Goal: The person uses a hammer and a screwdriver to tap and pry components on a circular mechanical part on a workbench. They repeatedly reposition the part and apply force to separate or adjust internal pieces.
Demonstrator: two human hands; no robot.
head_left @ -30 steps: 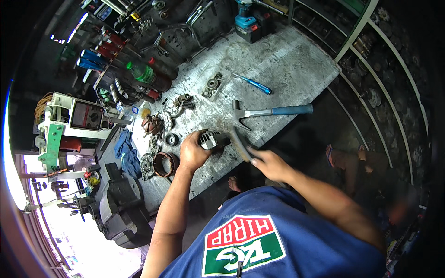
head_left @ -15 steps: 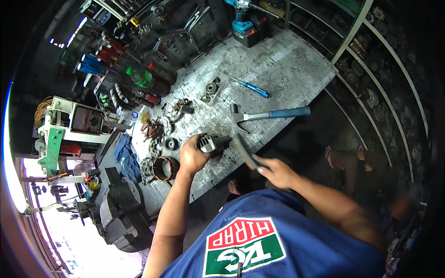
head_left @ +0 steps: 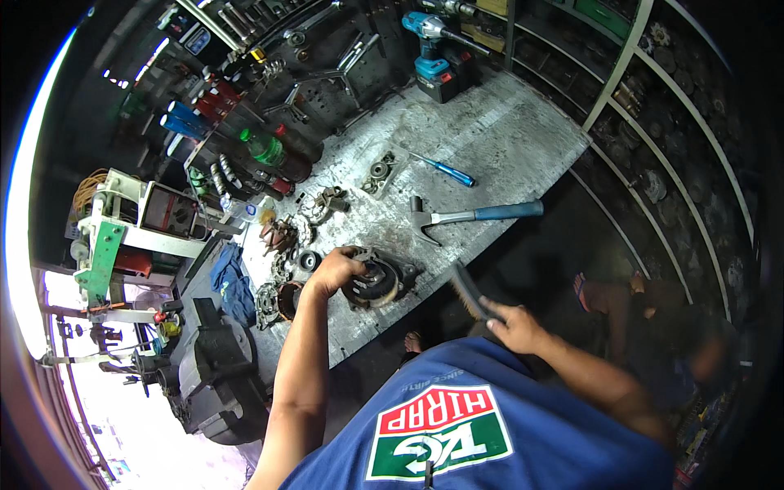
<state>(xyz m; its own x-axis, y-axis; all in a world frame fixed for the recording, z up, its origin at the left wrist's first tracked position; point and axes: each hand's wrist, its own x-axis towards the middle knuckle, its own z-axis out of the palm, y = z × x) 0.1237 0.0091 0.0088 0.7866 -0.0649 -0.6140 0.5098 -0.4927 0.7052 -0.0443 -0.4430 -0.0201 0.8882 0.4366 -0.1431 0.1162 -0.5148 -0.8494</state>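
Observation:
My left hand (head_left: 339, 270) grips a round metal housing (head_left: 374, 282), like an alternator end cover, near the front edge of the workbench. Its hollow inner side faces up, and my fingers reach over the rim. My right hand (head_left: 518, 327) is closed round one end of a long brush (head_left: 467, 290), held off the bench edge to the right of the housing and apart from it. Bristles show along the brush's lower side. Beyond both hands lies a claw hammer (head_left: 478, 214) with a blue grip, and farther back a blue-handled screwdriver (head_left: 447, 171).
Left of the housing sit a copper-wound ring (head_left: 288, 300), a small pulley (head_left: 309, 260) and a clawed rotor (head_left: 278, 235). A green-capped bottle (head_left: 263, 148) and a cordless impact wrench (head_left: 430, 69) stand at the back. Shelving (head_left: 611, 77) holds parts on the right.
My left hand has turned the housing so its hollow side shows. My right hand has drawn the brush away from it, to the right and nearer to me.

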